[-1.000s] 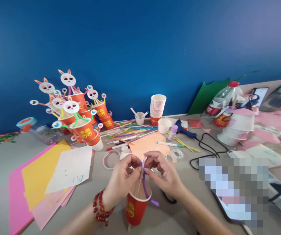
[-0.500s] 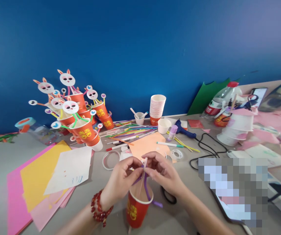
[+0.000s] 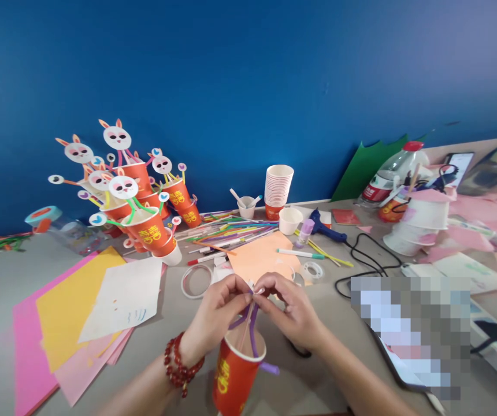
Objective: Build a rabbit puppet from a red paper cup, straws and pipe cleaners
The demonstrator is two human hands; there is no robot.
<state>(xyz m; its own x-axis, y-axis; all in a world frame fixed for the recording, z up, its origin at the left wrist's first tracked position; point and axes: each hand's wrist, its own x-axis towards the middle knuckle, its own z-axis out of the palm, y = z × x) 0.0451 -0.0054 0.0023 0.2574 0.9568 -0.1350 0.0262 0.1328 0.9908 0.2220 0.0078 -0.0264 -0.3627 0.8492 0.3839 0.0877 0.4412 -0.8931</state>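
A red paper cup (image 3: 232, 378) stands near the table's front edge, tilted a little. A thin pale straw (image 3: 247, 325) and a purple pipe cleaner (image 3: 253, 329) rise out of it. My left hand (image 3: 216, 312) and my right hand (image 3: 289, 306) meet just above the cup's rim. Both pinch the purple pipe cleaner around the top of the straw, fingertips nearly touching. A red bead bracelet (image 3: 178, 365) is on my left wrist. One end of the pipe cleaner pokes out of the cup's right side (image 3: 269, 367).
Finished rabbit-faced cups (image 3: 138, 196) cluster at back left. Coloured paper sheets (image 3: 79, 306) lie on the left, straws and pens (image 3: 226, 234) in the middle, a cup stack (image 3: 278, 190), a glue gun (image 3: 324, 228) with cable, tape rolls (image 3: 195, 282) and a bottle (image 3: 389, 173) further right.
My hands have drawn closer together over the straw's top, covering it. The cup has tipped slightly and shifted a little lower left in view.
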